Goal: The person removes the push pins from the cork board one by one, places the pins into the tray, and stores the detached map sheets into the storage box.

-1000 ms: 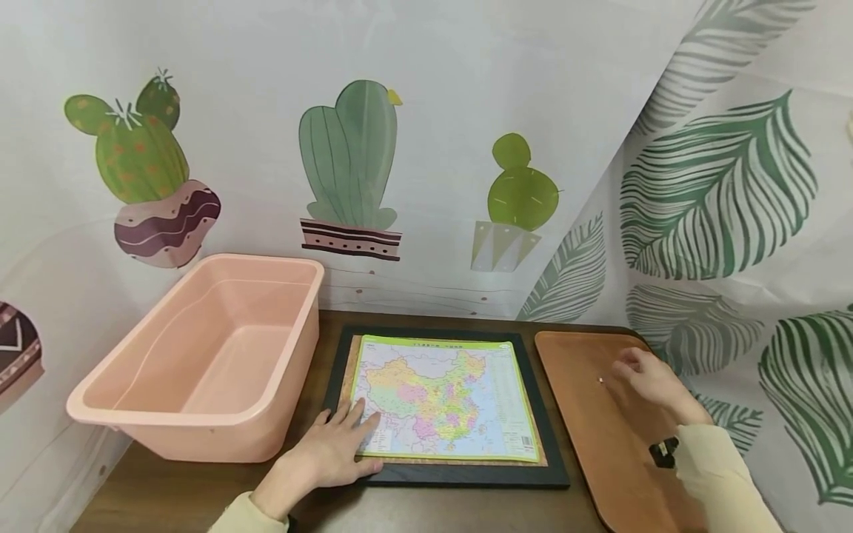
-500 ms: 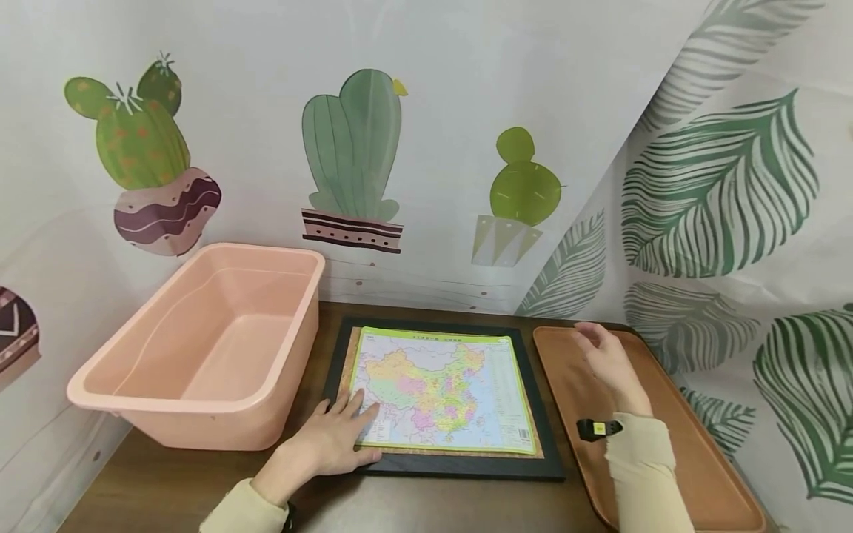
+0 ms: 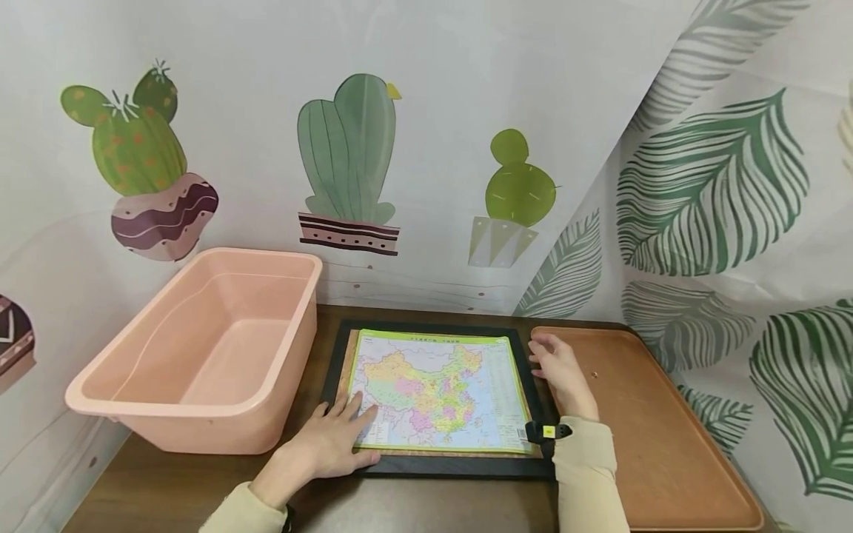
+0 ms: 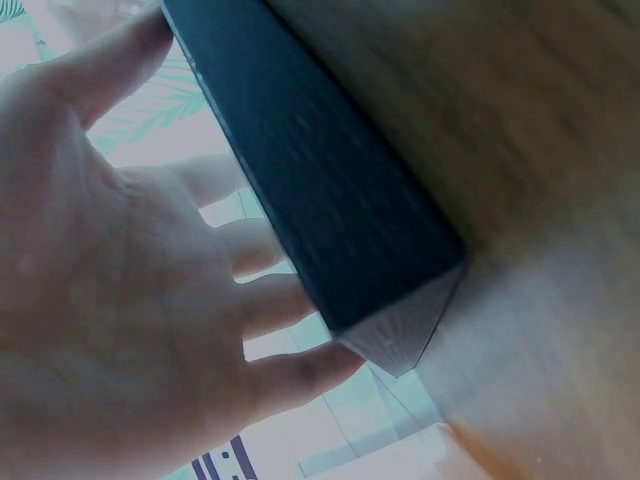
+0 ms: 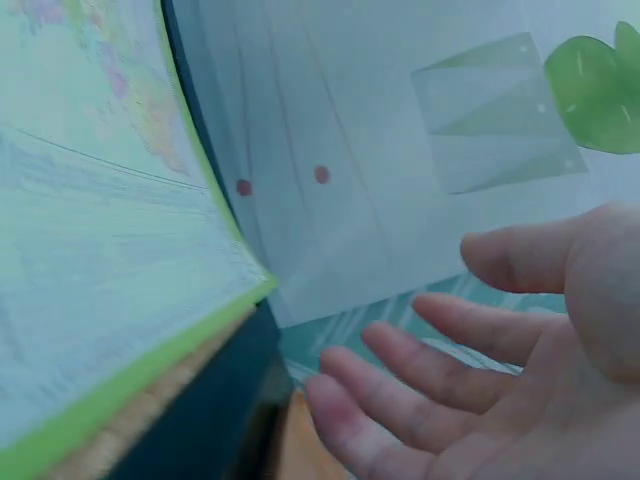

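A colourful paper map (image 3: 426, 385) of China with a green border lies on a corkboard with a black frame (image 3: 466, 466). My left hand (image 3: 329, 448) rests at the board's lower left, fingers spread over the frame and the map's edge. In the left wrist view, that hand's palm (image 4: 140, 270) shows beside the black frame's (image 4: 320, 160) corner. My right hand (image 3: 563, 374) is at the board's right side, near the frame, fingers loosely bent. The right wrist view shows nothing in that hand (image 5: 470, 390). Whether it touches the frame, I cannot tell.
A brown tray (image 3: 666, 444) lies to the right, bearing one tiny shiny item (image 3: 595, 374), too small to identify. A pink plastic basin (image 3: 186, 433) stands on the left. Behind the wooden table (image 3: 426, 507) hangs a cloth printed with cacti and leaves.
My right hand has moved left, from over the brown tray to the board's right edge. The left hand and the map have stayed in place.
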Demonstrator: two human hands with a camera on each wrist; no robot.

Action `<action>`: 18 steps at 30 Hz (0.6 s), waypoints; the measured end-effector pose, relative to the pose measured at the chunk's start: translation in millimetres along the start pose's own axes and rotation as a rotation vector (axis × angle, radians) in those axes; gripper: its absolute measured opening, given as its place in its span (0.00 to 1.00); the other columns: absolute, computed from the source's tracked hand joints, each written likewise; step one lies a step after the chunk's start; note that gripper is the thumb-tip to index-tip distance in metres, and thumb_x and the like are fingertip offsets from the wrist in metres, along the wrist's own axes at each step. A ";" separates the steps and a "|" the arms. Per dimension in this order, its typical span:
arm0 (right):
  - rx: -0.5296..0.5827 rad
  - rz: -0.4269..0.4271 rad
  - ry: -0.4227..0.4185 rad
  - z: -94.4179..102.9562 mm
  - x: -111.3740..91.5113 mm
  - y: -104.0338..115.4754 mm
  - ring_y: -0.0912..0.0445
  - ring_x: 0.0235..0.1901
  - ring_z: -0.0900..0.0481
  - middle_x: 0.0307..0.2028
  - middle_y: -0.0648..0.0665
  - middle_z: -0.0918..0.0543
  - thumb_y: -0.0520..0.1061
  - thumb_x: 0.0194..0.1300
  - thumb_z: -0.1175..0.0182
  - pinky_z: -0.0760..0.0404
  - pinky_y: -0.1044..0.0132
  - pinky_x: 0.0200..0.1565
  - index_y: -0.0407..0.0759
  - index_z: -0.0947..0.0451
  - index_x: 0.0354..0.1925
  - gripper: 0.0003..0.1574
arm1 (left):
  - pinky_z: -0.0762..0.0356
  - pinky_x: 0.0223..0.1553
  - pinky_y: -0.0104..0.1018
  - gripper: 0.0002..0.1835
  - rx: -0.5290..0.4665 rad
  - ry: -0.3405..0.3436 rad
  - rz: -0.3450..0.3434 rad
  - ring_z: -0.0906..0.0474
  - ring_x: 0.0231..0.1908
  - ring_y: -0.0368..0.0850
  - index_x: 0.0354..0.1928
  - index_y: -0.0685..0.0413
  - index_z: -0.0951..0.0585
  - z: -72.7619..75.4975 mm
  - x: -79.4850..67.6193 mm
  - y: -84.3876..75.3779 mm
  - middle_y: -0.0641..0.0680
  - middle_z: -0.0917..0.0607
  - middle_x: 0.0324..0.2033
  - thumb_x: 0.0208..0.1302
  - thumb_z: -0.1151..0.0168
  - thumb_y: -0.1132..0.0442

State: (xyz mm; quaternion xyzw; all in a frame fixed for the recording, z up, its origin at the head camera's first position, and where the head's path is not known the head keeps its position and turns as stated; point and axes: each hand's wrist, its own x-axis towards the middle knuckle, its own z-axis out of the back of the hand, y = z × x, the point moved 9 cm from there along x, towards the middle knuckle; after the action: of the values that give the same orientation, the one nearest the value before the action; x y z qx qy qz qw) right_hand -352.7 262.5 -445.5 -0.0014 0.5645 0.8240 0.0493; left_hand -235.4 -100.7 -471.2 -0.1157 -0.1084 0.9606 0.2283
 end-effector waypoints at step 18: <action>-0.083 -0.077 -0.013 -28.0 -9.2 -23.1 0.43 0.46 0.26 0.55 0.29 0.27 0.44 0.76 0.53 0.19 0.59 0.38 0.27 0.38 0.67 0.29 | 0.48 0.63 0.68 0.43 -0.010 0.000 0.000 0.50 0.71 0.68 0.72 0.52 0.34 1.2 -1.3 0.9 0.66 0.41 0.71 0.64 0.45 0.32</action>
State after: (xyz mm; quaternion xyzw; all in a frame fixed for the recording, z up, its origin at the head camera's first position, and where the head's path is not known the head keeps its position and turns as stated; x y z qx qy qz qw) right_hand -343.1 244.0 -476.6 -0.0200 0.5292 0.8440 0.0843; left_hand -235.0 -102.3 -470.1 -0.1168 -0.1133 0.9600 0.2279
